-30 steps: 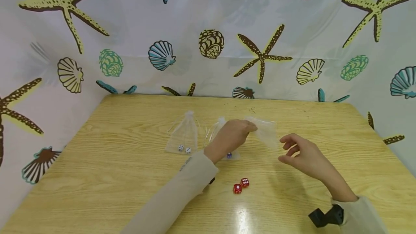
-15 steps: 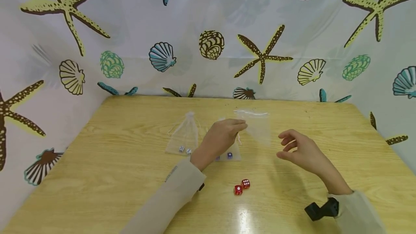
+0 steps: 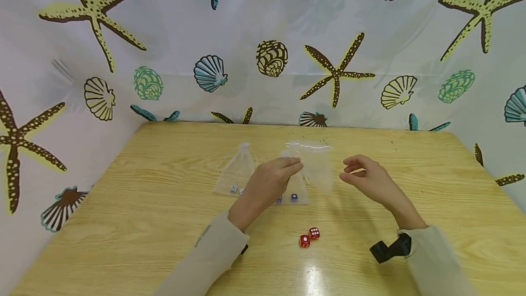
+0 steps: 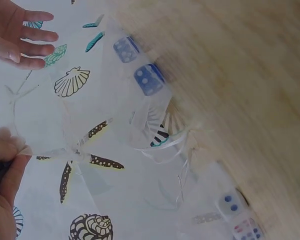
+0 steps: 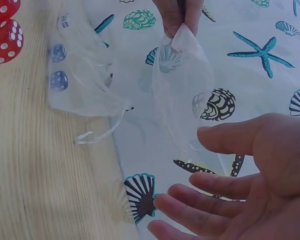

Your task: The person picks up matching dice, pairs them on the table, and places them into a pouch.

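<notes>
My left hand (image 3: 269, 179) pinches one edge of a small sheer white drawstring bag (image 3: 318, 168), which hangs beside the fingertips. In the right wrist view this sheer bag (image 5: 182, 85) looks limp, with no dice showing inside. To its right is my right hand (image 3: 370, 182), apart from the bag, its fingers loosely bent; in the right wrist view the right hand (image 5: 270, 175) has its palm and fingers spread, holding nothing. Below both hands, two red dice (image 3: 309, 237) lie side by side on the table.
A sheer bag (image 3: 301, 186) with blue dice lies partly behind the left hand. To its left lies another sheer bag (image 3: 236, 170), holding white dice. The wooden table (image 3: 135, 204) ends at a white curtain (image 3: 246, 26) patterned with shells and starfish.
My left hand has drawn the pinched bag to the left, uncovering more of the bag with blue dice. The right hand has shifted left and slightly away from me.
</notes>
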Demonstrator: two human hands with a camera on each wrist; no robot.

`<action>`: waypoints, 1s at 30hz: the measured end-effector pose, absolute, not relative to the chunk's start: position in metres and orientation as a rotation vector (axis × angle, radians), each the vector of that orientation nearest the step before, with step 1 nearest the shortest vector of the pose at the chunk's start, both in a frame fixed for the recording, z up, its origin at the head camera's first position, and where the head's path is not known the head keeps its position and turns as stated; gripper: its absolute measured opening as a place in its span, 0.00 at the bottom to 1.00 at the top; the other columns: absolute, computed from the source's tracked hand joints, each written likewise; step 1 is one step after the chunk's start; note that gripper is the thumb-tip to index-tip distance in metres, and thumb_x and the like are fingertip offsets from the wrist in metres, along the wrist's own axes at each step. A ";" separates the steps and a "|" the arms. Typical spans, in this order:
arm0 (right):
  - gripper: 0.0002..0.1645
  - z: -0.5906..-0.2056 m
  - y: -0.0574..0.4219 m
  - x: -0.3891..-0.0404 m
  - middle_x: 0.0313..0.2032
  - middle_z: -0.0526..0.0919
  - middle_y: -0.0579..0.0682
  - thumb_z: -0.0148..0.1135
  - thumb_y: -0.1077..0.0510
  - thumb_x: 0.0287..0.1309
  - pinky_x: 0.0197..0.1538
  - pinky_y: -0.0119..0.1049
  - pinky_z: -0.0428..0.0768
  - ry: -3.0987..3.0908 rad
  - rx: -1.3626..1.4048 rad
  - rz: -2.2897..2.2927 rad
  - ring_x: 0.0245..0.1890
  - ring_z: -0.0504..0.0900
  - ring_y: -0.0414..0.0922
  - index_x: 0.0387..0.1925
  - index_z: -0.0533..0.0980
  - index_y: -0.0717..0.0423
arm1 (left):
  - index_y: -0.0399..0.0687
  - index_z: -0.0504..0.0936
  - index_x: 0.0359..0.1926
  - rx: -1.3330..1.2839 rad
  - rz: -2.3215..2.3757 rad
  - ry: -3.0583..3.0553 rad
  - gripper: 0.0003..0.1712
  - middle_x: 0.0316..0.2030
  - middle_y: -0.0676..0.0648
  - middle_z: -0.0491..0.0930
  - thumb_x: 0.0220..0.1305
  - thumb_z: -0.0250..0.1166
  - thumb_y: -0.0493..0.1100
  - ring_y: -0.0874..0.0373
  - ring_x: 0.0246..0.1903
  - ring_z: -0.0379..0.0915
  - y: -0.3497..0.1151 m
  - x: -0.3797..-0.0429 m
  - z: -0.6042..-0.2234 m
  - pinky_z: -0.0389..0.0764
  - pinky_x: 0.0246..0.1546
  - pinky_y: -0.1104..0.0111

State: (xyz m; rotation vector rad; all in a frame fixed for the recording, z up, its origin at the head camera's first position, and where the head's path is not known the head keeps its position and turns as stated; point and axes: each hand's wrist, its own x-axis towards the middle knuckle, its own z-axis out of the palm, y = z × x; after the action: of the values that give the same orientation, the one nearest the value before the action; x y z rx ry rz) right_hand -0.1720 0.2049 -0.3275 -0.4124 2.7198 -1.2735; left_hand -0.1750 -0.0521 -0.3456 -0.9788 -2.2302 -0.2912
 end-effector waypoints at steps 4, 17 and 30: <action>0.30 -0.329 0.197 -0.177 0.54 0.73 0.66 0.54 0.52 0.68 0.49 0.48 0.81 2.659 -0.429 -1.343 0.53 0.77 0.60 0.61 0.65 0.70 | 0.43 0.86 0.44 -0.960 -0.328 -2.205 0.14 0.44 0.47 0.85 0.56 0.66 0.29 0.57 0.43 0.83 -0.057 -0.171 -0.347 0.82 0.42 0.71; 0.32 -0.337 0.171 -0.191 0.56 0.73 0.68 0.50 0.49 0.69 0.50 0.43 0.82 2.478 -0.312 -1.501 0.51 0.78 0.56 0.62 0.64 0.70 | 0.44 0.86 0.43 -0.942 -0.267 -2.188 0.16 0.44 0.49 0.85 0.53 0.68 0.27 0.58 0.44 0.82 -0.063 -0.159 -0.350 0.82 0.41 0.72; 0.26 -0.341 0.165 -0.191 0.45 0.80 0.63 0.57 0.61 0.64 0.42 0.35 0.84 2.339 -0.302 -1.768 0.36 0.85 0.38 0.60 0.64 0.70 | 0.46 0.87 0.41 -0.975 -0.256 -2.160 0.15 0.42 0.49 0.85 0.52 0.68 0.28 0.59 0.42 0.82 -0.058 -0.156 -0.352 0.82 0.37 0.74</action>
State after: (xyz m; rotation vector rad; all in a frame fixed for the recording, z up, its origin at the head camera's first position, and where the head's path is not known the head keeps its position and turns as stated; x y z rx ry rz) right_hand -0.1905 0.1654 -0.3410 -0.3017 2.3388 -1.7682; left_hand -0.1562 -0.0577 -0.3518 -0.9753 -2.1599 -0.2558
